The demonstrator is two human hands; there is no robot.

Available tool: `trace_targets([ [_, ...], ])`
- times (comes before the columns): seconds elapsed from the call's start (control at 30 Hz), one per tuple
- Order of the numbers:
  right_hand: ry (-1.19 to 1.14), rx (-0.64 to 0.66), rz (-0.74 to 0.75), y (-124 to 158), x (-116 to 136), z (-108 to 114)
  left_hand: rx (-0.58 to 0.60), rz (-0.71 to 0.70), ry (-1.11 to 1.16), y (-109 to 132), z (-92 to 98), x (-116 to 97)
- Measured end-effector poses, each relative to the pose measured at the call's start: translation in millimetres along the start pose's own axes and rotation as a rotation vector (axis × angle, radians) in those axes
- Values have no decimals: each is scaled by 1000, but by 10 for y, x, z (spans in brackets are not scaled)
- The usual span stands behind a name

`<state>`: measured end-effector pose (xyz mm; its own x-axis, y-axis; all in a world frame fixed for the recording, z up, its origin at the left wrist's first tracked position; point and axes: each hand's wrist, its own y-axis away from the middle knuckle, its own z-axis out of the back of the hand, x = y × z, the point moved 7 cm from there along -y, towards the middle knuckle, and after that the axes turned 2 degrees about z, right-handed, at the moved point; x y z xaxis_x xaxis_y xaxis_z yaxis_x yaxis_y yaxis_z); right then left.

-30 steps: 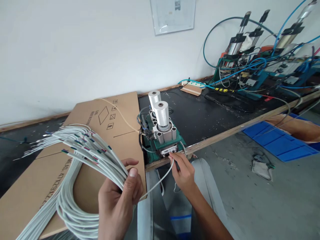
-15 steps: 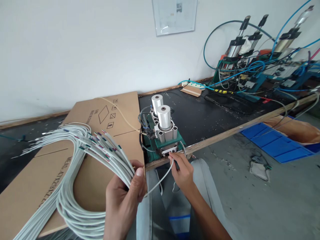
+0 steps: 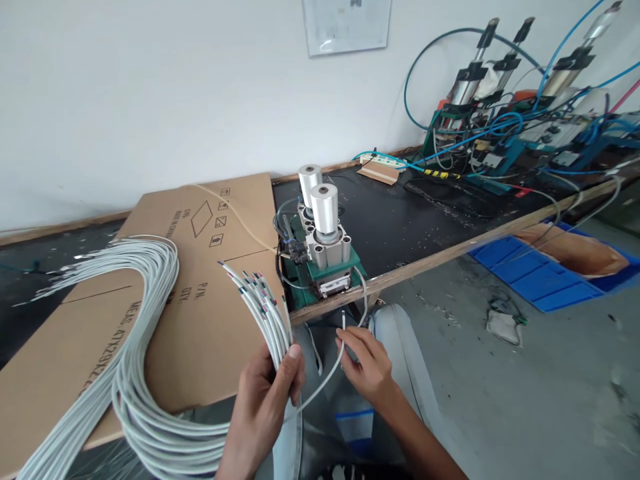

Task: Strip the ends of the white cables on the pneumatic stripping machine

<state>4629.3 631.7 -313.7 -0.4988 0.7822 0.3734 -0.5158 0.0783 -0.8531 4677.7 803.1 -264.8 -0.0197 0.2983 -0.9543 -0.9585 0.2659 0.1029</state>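
My left hand (image 3: 273, 393) is wrapped round a bundle of white cables (image 3: 267, 317), whose ends fan upward and show small coloured wires. Between the thumb and fingers of my right hand (image 3: 367, 363) is a single white cable (image 3: 325, 381), its tip pointing up. That cable curves back down to my left hand. Just beyond my right hand, at the bench edge, stands a small green machine (image 3: 334, 267) with two silver cylinders. The cable tip is apart from the machine.
Cardboard (image 3: 200, 347) lies on the left of the black bench (image 3: 395, 220), under a large looped bundle of cables (image 3: 160, 280). More pneumatic machines (image 3: 465, 100) with blue hoses stand at the back right. A blue crate (image 3: 530, 273) is on the floor.
My right hand has drawn the cable tip back from the machine. My left hand has shifted right with its bundle, which now points more upright.
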Motion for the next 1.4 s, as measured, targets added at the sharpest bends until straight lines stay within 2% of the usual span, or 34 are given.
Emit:
trace_targets([
  [0.17, -40, 133, -170, 499, -66, 142, 3, -36, -71, -40, -74, 9],
  [0.23, -96, 140, -279, 673, -79, 227, 0, -36, -72, -69, -96, 51],
  [0.3, -157, 128, -402, 731, -65, 276, -10, -19, -55, -91, -107, 103],
  [0.4, -335, 123, -636, 557, -35, 181, -4, -2, -26, -103, -140, 140],
  [0.5, -721, 152, -854, 212, 10, -111, 24, -6, -28, -98, -191, 129],
  [0.6, -931, 139, -943, -83, 32, -289, 77, -35, -12, -87, -249, 102],
  [0.67, -945, 134, -953, -178, 36, -298, 18, -52, -32, -90, -209, 82],
  [0.77, -899, 238, -878, -227, 121, -246, -95, -31, -44, -104, -109, 40],
  [0.83, -802, 317, -766, -255, 203, -185, -55, -12, -6, -121, -116, -9],
  [0.97, -607, 344, -584, -333, 293, -83, 10, 5, 24, -141, -139, -89],
  [1.2, -571, 442, -505, -403, 303, -86, 29, 38, 25, -153, -147, -67],
  [1.4, -525, 536, -412, -456, 307, -26, 141, 41, -63, -198, -245, -97],
])
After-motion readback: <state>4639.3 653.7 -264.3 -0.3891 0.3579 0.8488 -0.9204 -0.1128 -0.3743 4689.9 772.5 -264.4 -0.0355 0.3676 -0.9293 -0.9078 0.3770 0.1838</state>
